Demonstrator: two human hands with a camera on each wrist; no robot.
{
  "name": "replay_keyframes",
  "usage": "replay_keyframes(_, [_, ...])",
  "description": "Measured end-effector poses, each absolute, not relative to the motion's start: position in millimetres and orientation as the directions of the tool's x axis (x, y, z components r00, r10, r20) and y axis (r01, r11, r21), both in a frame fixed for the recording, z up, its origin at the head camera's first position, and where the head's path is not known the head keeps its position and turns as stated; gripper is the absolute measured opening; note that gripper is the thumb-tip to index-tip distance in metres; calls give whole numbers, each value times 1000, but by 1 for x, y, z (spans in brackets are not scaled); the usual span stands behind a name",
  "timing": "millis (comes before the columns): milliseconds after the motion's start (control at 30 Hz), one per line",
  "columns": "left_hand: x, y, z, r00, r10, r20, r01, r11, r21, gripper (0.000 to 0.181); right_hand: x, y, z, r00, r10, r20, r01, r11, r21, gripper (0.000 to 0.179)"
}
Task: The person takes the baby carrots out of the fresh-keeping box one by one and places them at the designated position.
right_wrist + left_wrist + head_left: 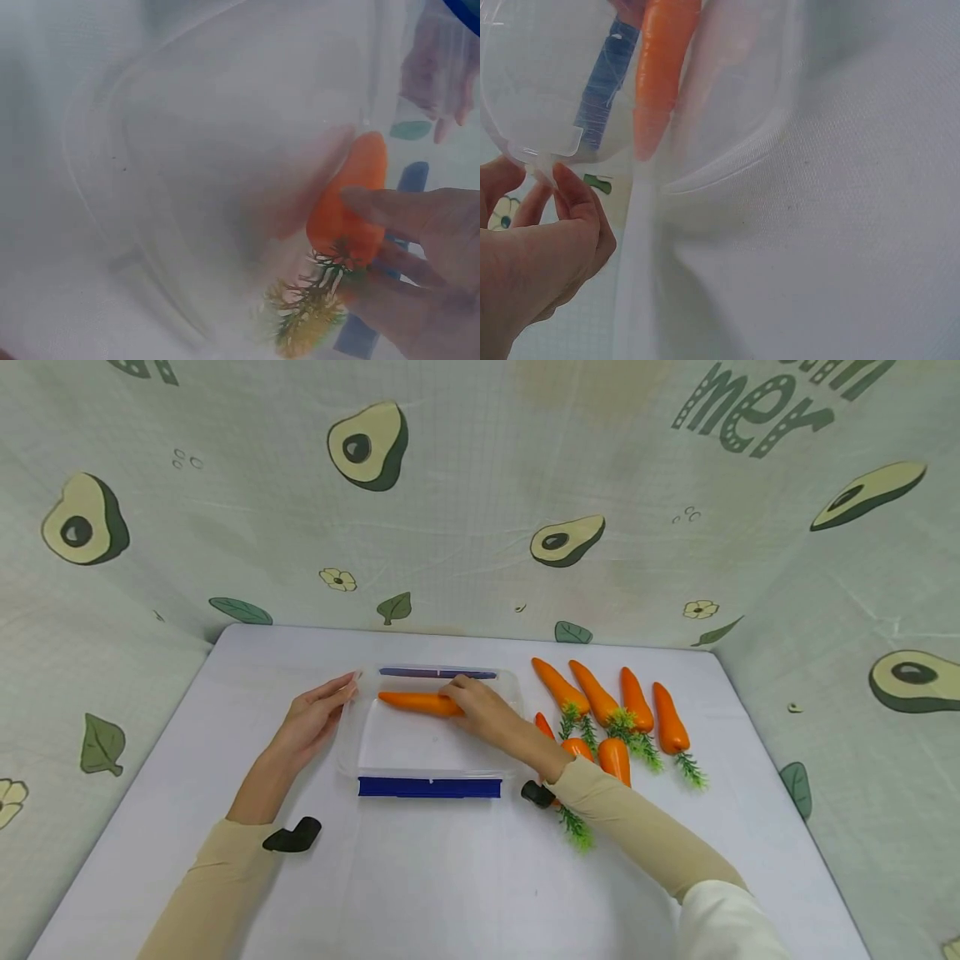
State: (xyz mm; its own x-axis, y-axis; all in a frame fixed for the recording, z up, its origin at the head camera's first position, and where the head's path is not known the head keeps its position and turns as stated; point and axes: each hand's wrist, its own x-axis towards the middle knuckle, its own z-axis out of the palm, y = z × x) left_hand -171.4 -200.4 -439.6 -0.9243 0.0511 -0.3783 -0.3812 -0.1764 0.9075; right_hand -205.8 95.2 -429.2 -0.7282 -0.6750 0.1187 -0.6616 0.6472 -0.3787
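Observation:
A clear plastic container [435,752] with blue side clips stands at the middle of the white table. My left hand [318,714] pinches its rim at the far left corner, thumb and fingertips together in the left wrist view. Inside it, near the back wall, my right hand [480,706] grips an orange carrot [416,702] at the thick end, with the tip pointing left. In the right wrist view the thumb lies on the carrot [352,202], and its green leafy top [307,315] hangs below the fingers.
To the right lie several more carrots [670,718] with green tops, some partly hidden behind my right forearm. The container's front blue clip [429,787] is folded outward. A patterned cloth [480,527] with avocados hangs behind the table.

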Motion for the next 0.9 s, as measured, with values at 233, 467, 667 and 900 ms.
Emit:
replay_keyframes(233, [-170,-200,-438,-924,50,-378,-381,-159,911,66,-206,95,-432,-718,-682,138,-676,639,-367,38])
replay_keyframes(467, [-170,-199,-439,-926,61,-372,-377,-159,913,65,-204,100,-430,-720,-683,127,-666,627,-403,33])
replay_keyframes(667, [-171,-200,-440,-926,71,-371,-377,-211,902,67,-198,108,-420,-718,-683,137,-667,618,-417,35])
replay_keyframes(900, [-171,-200,-438,-925,74,-372,-379,-205,902,68,-191,119,-400,-702,-684,197,-695,599,-398,38])
